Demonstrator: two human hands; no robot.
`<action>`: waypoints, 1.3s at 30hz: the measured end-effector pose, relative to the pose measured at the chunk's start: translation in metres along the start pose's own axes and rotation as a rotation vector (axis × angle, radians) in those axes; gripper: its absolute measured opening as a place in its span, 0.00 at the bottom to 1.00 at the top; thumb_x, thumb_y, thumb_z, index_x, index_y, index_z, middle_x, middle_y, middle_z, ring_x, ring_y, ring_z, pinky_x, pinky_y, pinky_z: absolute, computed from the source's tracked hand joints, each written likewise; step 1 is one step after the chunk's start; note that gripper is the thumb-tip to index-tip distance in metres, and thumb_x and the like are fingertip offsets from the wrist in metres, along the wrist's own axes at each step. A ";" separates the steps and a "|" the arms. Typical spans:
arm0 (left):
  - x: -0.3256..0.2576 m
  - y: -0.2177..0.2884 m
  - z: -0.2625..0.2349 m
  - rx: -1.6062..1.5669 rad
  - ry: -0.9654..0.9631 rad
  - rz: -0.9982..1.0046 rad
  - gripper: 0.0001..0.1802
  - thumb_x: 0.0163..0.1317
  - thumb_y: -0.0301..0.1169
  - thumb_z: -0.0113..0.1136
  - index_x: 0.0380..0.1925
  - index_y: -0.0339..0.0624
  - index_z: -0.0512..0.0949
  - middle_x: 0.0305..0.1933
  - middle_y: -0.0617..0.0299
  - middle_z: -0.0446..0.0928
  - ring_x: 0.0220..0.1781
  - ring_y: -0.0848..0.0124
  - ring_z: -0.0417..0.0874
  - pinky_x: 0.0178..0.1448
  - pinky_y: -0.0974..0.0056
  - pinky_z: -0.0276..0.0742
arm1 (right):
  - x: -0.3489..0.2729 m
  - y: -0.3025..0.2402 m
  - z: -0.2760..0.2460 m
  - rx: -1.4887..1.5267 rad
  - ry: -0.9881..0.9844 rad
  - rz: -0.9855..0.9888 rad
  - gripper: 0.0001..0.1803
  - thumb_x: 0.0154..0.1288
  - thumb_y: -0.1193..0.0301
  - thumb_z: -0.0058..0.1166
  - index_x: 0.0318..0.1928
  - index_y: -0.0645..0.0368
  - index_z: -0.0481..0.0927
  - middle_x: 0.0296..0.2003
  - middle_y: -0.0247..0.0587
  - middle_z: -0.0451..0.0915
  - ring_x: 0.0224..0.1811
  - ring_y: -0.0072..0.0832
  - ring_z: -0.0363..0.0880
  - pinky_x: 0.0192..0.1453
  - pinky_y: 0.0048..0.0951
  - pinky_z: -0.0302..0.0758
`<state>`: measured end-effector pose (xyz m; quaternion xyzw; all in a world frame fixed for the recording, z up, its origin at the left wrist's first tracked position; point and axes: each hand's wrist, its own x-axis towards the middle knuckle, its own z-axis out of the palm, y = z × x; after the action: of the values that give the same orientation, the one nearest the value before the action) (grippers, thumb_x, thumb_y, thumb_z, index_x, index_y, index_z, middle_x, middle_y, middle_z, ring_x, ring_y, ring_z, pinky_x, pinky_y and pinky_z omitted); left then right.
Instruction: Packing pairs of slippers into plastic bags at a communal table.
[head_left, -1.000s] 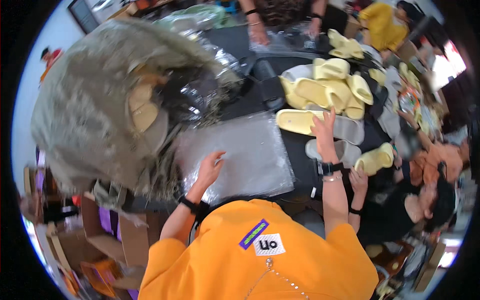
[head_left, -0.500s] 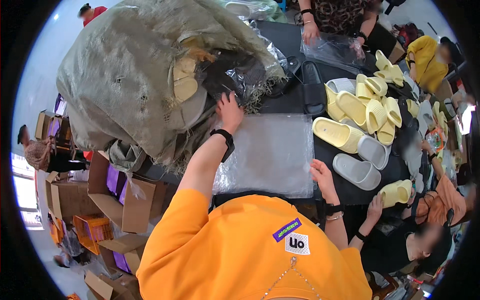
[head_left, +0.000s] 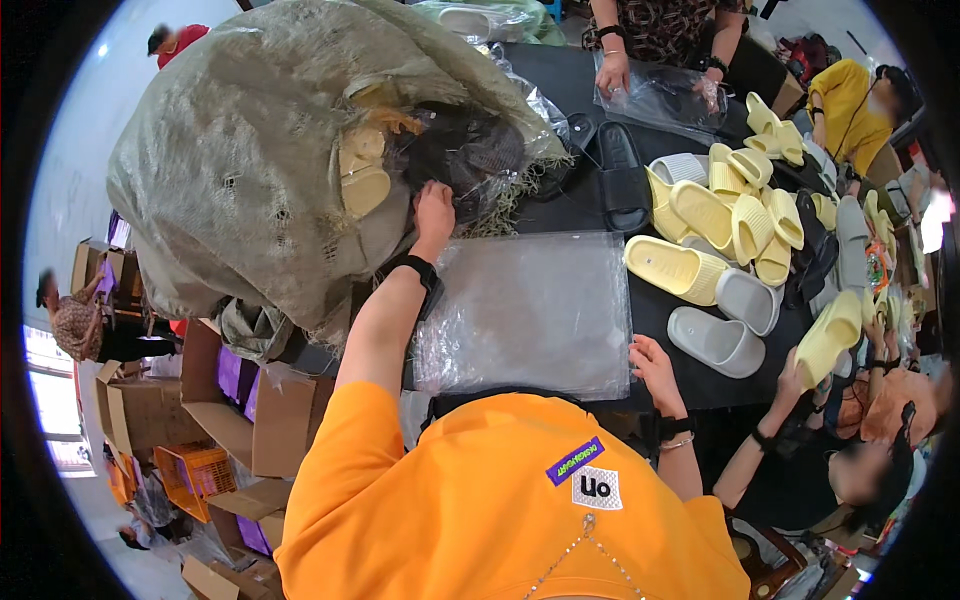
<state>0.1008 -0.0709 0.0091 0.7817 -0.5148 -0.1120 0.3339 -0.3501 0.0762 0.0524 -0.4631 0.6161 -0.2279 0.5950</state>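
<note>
In the head view, work your left hand (head_left: pixel 434 212) gently at the sack (head_left: pixel 230 190), its finger spread and any hold on the dark bundle (head_left: pixel 470 150) ahead impossible to tell, while your half-open, empty right hand (head_left: pixel 657 370) can steady the clear bags (head_left: pixel 520 310) between both.

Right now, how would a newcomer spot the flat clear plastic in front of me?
Find the black table, then the huge grey-green sack at its left. Just right of the sack, by your right hand, lies the squarish, shiny sheet of plastic. Unlike the co-worker's film across the table, it lies nearest your orange shirt.
</note>
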 end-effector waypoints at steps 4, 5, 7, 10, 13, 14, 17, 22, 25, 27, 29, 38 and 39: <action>0.009 -0.055 0.048 -0.262 0.249 -0.417 0.14 0.55 0.35 0.59 0.37 0.40 0.69 0.46 0.54 0.68 0.45 0.58 0.70 0.44 0.54 0.67 | 0.012 -0.006 0.011 -0.038 -0.068 -0.047 0.23 0.62 0.65 0.48 0.56 0.59 0.66 0.46 0.36 0.72 0.44 0.23 0.70 0.44 0.25 0.67; 0.009 -0.062 0.052 -0.407 0.307 -0.534 0.15 0.55 0.36 0.60 0.36 0.40 0.69 0.42 0.54 0.69 0.41 0.60 0.71 0.40 0.55 0.68 | 0.016 -0.007 0.014 -0.050 -0.088 -0.058 0.23 0.62 0.65 0.48 0.56 0.59 0.66 0.46 0.36 0.72 0.43 0.22 0.70 0.44 0.24 0.67; 0.004 -0.042 0.047 -0.883 0.162 -0.728 0.15 0.55 0.38 0.60 0.32 0.41 0.68 0.34 0.58 0.69 0.34 0.64 0.71 0.35 0.57 0.68 | 0.014 -0.005 0.015 -0.054 -0.086 -0.057 0.23 0.62 0.65 0.49 0.56 0.59 0.67 0.46 0.36 0.72 0.42 0.22 0.69 0.43 0.23 0.67; 0.005 -0.031 0.020 -1.324 -0.122 -0.932 0.14 0.54 0.39 0.60 0.26 0.43 0.69 0.22 0.64 0.69 0.26 0.68 0.71 0.34 0.58 0.66 | 0.012 -0.006 0.015 -0.051 -0.094 -0.060 0.23 0.62 0.66 0.49 0.56 0.59 0.67 0.46 0.36 0.72 0.41 0.21 0.69 0.42 0.22 0.67; 0.011 -0.017 0.010 -1.368 -0.260 -0.926 0.14 0.54 0.40 0.60 0.25 0.45 0.68 0.17 0.66 0.66 0.19 0.72 0.66 0.27 0.63 0.64 | 0.012 -0.006 0.016 -0.048 -0.110 -0.059 0.23 0.61 0.66 0.49 0.56 0.59 0.67 0.46 0.37 0.72 0.40 0.21 0.69 0.42 0.22 0.67; 0.014 -0.011 0.010 -1.397 -0.261 -0.928 0.12 0.54 0.37 0.60 0.24 0.45 0.67 0.18 0.67 0.66 0.20 0.72 0.69 0.26 0.65 0.64 | 0.013 -0.007 0.016 -0.051 -0.117 -0.053 0.23 0.61 0.66 0.49 0.56 0.59 0.67 0.46 0.37 0.72 0.40 0.21 0.69 0.42 0.22 0.67; 0.013 0.026 0.004 -1.425 -0.178 -0.835 0.09 0.52 0.31 0.57 0.22 0.44 0.66 0.20 0.66 0.66 0.21 0.71 0.70 0.27 0.64 0.69 | 0.010 -0.015 0.020 -0.043 -0.129 -0.052 0.23 0.61 0.66 0.50 0.56 0.60 0.67 0.45 0.37 0.72 0.41 0.21 0.69 0.42 0.22 0.67; 0.008 0.027 0.006 -1.521 -0.162 -0.552 0.09 0.49 0.23 0.51 0.30 0.43 0.64 0.27 0.62 0.68 0.26 0.71 0.73 0.33 0.57 0.75 | 0.012 -0.026 0.029 -0.049 -0.158 -0.071 0.24 0.61 0.64 0.50 0.56 0.59 0.67 0.45 0.37 0.72 0.42 0.22 0.69 0.43 0.23 0.67; -0.027 0.078 -0.027 -1.535 -0.207 -0.440 0.16 0.45 0.18 0.49 0.35 0.43 0.62 0.30 0.63 0.69 0.29 0.73 0.72 0.36 0.62 0.75 | 0.010 -0.022 0.030 -0.020 -0.172 -0.057 0.24 0.61 0.62 0.50 0.56 0.59 0.67 0.45 0.37 0.72 0.43 0.22 0.69 0.44 0.24 0.67; -0.038 0.082 -0.042 -1.477 -0.307 -0.289 0.16 0.43 0.17 0.50 0.33 0.44 0.63 0.30 0.64 0.69 0.29 0.73 0.72 0.40 0.67 0.73 | 0.011 -0.024 0.032 -0.009 -0.198 -0.051 0.25 0.61 0.61 0.50 0.56 0.58 0.67 0.46 0.37 0.72 0.44 0.22 0.68 0.44 0.25 0.68; -0.054 0.088 -0.049 -1.422 -0.377 -0.161 0.20 0.39 0.15 0.50 0.36 0.43 0.65 0.40 0.63 0.70 0.43 0.72 0.72 0.52 0.70 0.65 | 0.016 -0.022 0.033 0.102 -0.259 -0.006 0.27 0.62 0.55 0.47 0.57 0.56 0.64 0.49 0.40 0.71 0.48 0.26 0.69 0.47 0.31 0.68; -0.089 0.046 -0.016 -0.691 -0.384 -0.062 0.29 0.59 0.33 0.50 0.60 0.47 0.54 0.63 0.52 0.58 0.62 0.62 0.62 0.60 0.57 0.59 | 0.047 -0.018 0.005 1.354 -0.416 0.073 0.42 0.59 0.36 0.33 0.67 0.42 0.41 0.60 0.45 0.60 0.58 0.41 0.62 0.57 0.44 0.62; -0.093 0.045 -0.015 -0.662 -0.402 -0.173 0.31 0.62 0.39 0.48 0.62 0.49 0.50 0.65 0.51 0.56 0.61 0.60 0.64 0.58 0.55 0.62 | 0.045 -0.020 0.005 1.149 -0.293 0.033 0.43 0.59 0.36 0.34 0.68 0.43 0.42 0.59 0.43 0.61 0.57 0.38 0.63 0.57 0.40 0.62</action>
<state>0.0342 0.0064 0.0338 0.6348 -0.4379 -0.4505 0.4497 -0.3332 0.0299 0.0445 -0.0840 0.3126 -0.4494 0.8326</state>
